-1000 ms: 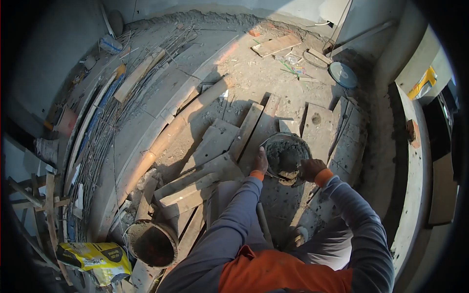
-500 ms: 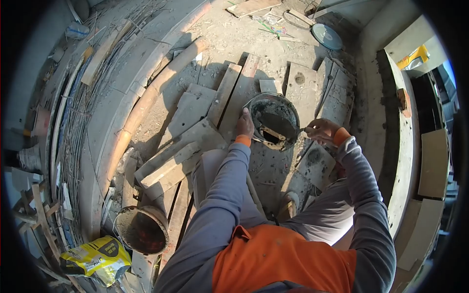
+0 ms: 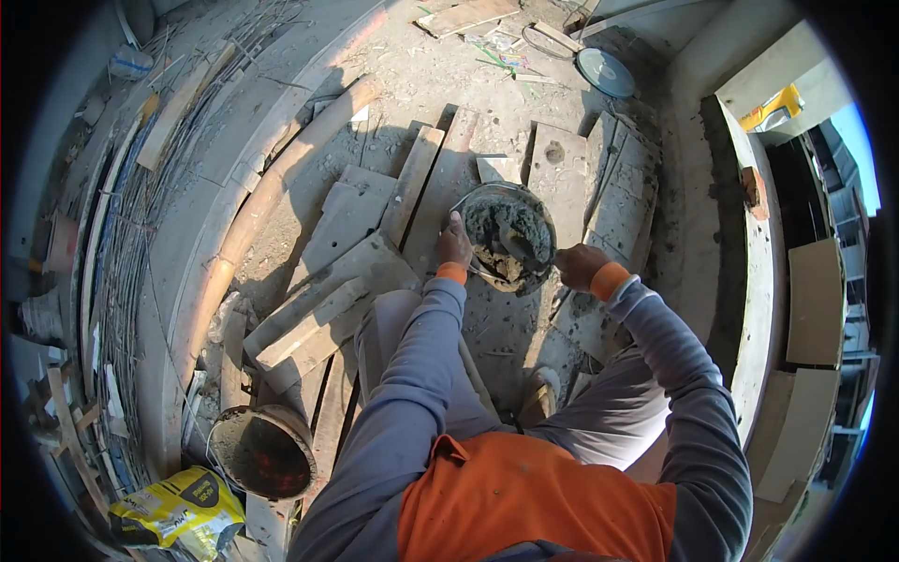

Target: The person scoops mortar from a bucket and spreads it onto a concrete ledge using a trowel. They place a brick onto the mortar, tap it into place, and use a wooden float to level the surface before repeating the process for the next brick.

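Note:
A bucket [image 3: 482, 195] of wet grey mortar [image 3: 501, 265] stands in front of me, its top tilted toward my view. My left hand [image 3: 454, 245] grips the left side of its rim, thumb up along the edge. On the opposite side, my right hand [image 3: 582, 267] is closed in a fist at the rim, around what looks like a trowel's handle. The dark trowel blade [image 3: 518, 245] rests down in the mortar inside the bucket. The handle itself is hidden by my fingers.
Loose boards [image 3: 375, 258] lie around the bucket. A second bucket [image 3: 262, 451] and a yellow bag [image 3: 178, 506] sit at lower left. Beyond a bamboo pole [image 3: 229, 258] runs a bundle of thin rods [image 3: 140, 281]. A low wall [image 3: 760, 281] borders the right.
My right hand has turned and closed into a fist nearer the rim. The blade has shifted within the bucket, stirring the mortar's look. My left hand stays on the rim.

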Tool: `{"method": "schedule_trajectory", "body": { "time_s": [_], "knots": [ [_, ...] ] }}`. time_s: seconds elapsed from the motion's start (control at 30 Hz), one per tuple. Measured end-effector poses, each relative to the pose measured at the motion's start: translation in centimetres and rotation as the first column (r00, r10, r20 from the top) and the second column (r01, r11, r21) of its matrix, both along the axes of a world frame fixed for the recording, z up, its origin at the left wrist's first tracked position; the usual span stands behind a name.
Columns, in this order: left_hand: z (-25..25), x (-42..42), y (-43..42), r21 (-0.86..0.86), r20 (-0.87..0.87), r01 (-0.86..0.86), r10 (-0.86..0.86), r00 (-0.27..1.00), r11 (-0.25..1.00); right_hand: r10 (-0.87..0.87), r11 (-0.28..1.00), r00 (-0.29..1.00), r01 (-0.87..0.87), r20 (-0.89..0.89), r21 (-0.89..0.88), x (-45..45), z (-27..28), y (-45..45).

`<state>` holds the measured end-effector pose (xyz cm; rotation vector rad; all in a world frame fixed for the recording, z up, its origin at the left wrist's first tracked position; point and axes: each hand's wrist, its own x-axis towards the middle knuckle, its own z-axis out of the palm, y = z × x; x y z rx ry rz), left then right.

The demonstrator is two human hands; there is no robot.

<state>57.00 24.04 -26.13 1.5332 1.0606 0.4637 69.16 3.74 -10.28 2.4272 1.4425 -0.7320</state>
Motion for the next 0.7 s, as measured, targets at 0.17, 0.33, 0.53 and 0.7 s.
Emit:
{"method": "schedule_trajectory", "body": {
  "time_s": [0.17,0.33,0.53,0.7],
  "knots": [
    [0.3,-0.8,0.6,0.043,-0.029,0.034,-0.033,0.999,0.999,-0.031,0.992,0.993,0.016,0.116,0.129,-0.4,7.1,-2.8],
    [-0.5,-0.6,0.8,-0.010,-0.047,0.067,-0.067,0.997,0.998,-0.072,0.996,0.852,0.085,0.519,-0.002,2.3,6.1,-4.3],
    [0.6,-0.4,-0.3,-0.211,-0.046,0.139,-0.152,0.987,0.968,0.078,0.997,0.724,-0.041,0.685,-0.071,0.9,-1.1,3.9],
    [1.1,-1.1,0.0,-0.096,-0.105,0.062,-0.072,0.992,0.993,0.289,0.831,0.643,-0.536,0.709,0.148,-1.9,0.8,2.4]
  ]
}}
